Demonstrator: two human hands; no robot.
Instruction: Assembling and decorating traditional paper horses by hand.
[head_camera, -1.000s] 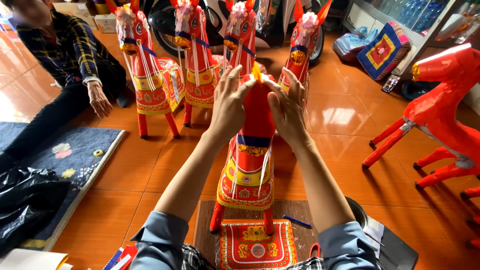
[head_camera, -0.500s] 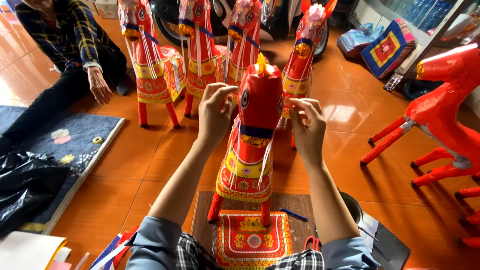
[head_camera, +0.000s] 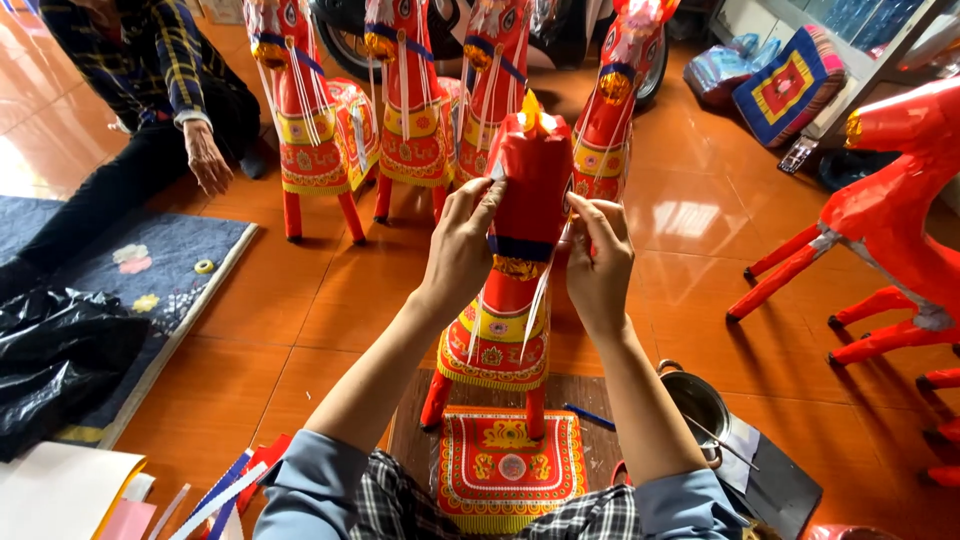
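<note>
Orange tile floor; both hands, left hand (head_camera: 462, 248) and right hand (head_camera: 598, 262), pinch red paper horse (head_camera: 512, 270).

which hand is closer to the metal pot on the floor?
Right. The right hand grips the red paper horse on the pot's side, up and left of the metal pot; the left hand holds the horse's far side.

Four decorated red paper horses (head_camera: 420, 110) are lined up on the orange floor (head_camera: 300, 300). Left of them, a blue mat (head_camera: 150, 270) is spread; right of them, bare red horses (head_camera: 890, 220) are stood.
</note>
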